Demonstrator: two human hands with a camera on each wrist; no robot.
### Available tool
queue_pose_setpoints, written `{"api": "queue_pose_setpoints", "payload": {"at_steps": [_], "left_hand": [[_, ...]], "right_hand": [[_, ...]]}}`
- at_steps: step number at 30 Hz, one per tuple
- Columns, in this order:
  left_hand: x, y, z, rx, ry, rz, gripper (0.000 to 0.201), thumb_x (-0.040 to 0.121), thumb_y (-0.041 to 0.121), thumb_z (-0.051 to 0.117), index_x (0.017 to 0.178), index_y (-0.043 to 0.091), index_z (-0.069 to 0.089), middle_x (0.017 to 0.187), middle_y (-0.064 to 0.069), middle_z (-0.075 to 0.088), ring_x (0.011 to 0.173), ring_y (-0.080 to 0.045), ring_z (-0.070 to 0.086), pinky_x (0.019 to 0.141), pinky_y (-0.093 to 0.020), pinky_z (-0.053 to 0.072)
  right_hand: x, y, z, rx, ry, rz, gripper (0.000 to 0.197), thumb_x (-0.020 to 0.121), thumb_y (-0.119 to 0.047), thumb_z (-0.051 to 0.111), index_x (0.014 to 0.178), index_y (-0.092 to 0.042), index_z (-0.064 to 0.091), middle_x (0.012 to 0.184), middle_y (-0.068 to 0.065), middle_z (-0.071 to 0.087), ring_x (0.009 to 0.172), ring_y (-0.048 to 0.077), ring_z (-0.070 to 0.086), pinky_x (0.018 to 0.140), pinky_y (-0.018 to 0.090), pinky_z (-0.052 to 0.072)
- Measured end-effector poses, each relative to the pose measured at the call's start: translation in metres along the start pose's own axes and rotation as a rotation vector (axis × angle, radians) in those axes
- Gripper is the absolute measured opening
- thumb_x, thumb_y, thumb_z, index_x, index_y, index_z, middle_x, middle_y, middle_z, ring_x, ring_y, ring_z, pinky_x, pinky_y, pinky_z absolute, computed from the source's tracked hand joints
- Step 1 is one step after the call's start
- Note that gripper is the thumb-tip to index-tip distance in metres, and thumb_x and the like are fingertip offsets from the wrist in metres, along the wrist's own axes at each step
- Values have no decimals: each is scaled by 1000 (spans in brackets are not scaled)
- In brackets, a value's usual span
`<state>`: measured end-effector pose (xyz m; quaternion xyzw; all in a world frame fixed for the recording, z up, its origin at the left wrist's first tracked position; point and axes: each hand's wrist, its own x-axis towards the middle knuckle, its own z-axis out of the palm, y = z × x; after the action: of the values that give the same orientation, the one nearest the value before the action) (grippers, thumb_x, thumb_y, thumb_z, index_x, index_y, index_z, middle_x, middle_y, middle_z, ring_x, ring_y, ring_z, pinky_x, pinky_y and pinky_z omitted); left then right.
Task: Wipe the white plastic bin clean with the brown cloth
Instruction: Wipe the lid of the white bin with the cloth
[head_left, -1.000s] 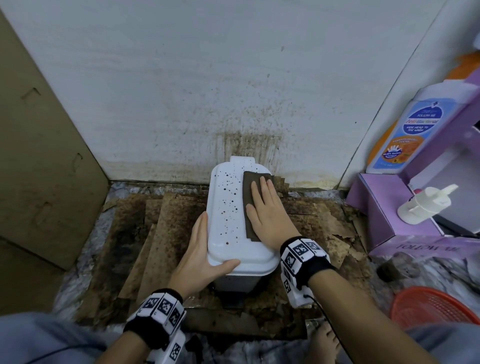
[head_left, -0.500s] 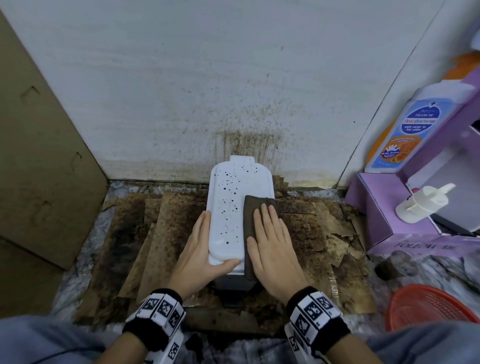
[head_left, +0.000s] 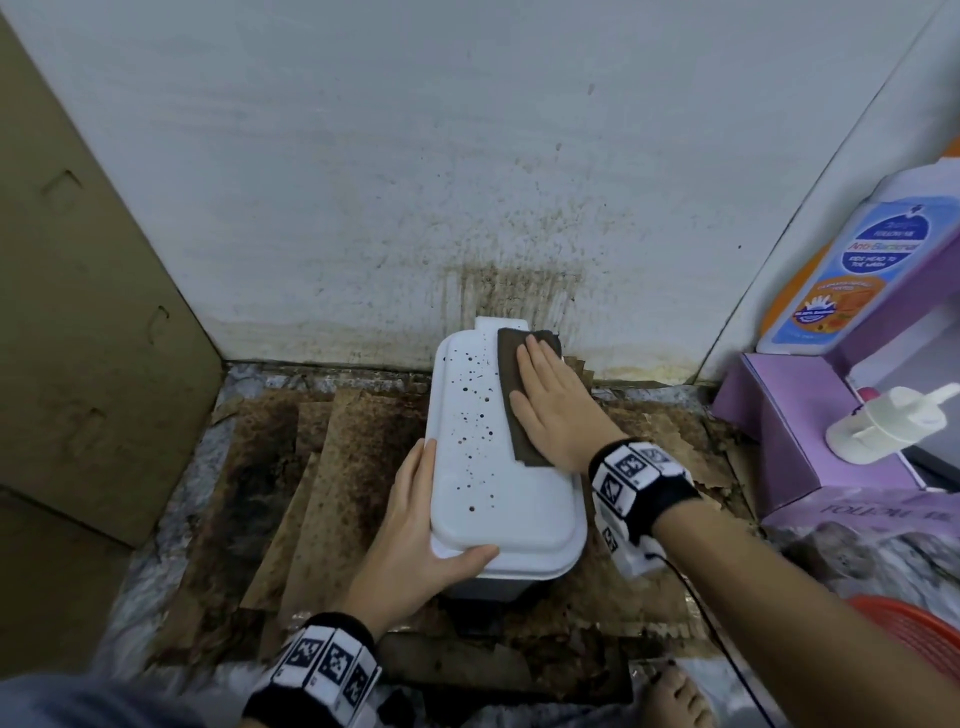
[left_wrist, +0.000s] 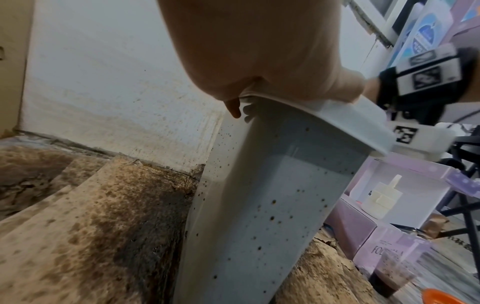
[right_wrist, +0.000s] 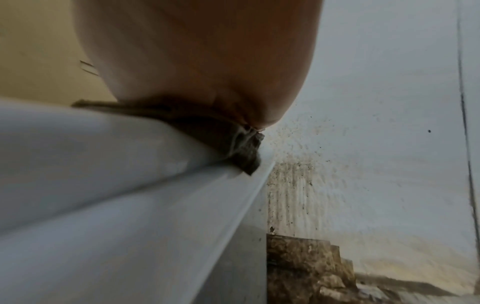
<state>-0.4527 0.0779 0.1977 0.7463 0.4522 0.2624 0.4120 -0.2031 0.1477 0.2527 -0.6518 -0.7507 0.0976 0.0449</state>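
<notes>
The white plastic bin stands against the wall, its lid dotted with dark specks on the left half. A folded brown cloth lies on the far right part of the lid. My right hand presses flat on the cloth with straight fingers. My left hand grips the bin's near left corner, thumb over the lid edge and fingers along the side. In the left wrist view the speckled bin wall shows below my left hand. In the right wrist view the cloth is squeezed between my palm and the lid.
Stained cardboard sheets cover the floor around the bin. A brown cardboard panel leans at the left. A purple box with a white pump bottle sits at the right, an orange basket near it. A bare foot is below.
My right hand has slid the cloth from the near part of the lid back to its far right end by the wall. The left hand has kept its grip.
</notes>
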Motion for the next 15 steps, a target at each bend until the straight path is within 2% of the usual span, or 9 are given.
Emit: {"api": "queue_pose_setpoints", "payload": {"at_steps": [3, 4, 8, 11, 15], "left_hand": [[2, -1, 0, -5, -6, -7, 125, 73, 75, 71, 161, 35, -7, 164, 29, -11, 155, 0, 2, 124, -43, 26], [3, -1, 0, -9, -9, -8, 125, 73, 75, 72, 161, 35, -7, 163, 30, -11, 155, 1, 2, 124, -43, 26], [3, 0, 0, -15, -10, -4, 124, 74, 72, 74, 161, 36, -7, 163, 30, -11, 154, 3, 0, 124, -41, 24], [2, 0, 0, -20, -12, -1, 124, 74, 71, 74, 161, 36, -6, 164, 29, -10, 154, 3, 1, 123, -41, 25], [2, 1, 0, -27, -12, 1, 124, 74, 72, 74, 161, 36, -7, 164, 29, -11, 154, 3, 1, 124, -44, 26]], "right_hand": [[34, 13, -1, -49, 6, -1, 85, 93, -55, -7, 160, -3, 1, 169, 14, -4, 157, 25, -4, 127, 39, 3], [44, 17, -1, -36, 9, 6, 85, 93, -55, -7, 159, -2, 2, 169, 15, -1, 157, 27, -1, 127, 40, 5], [69, 28, -3, -1, 9, 25, 67, 107, -42, 17, 159, -3, 5, 168, 17, 8, 155, 30, 10, 126, 41, 11], [66, 27, -3, -53, 22, 18, 63, 108, -40, 18, 160, -7, 4, 169, 13, 3, 156, 28, 6, 126, 42, 11], [44, 15, -4, -102, 49, 20, 61, 109, -39, 16, 160, -10, 0, 170, 7, -5, 157, 22, -3, 127, 37, 4]]}}
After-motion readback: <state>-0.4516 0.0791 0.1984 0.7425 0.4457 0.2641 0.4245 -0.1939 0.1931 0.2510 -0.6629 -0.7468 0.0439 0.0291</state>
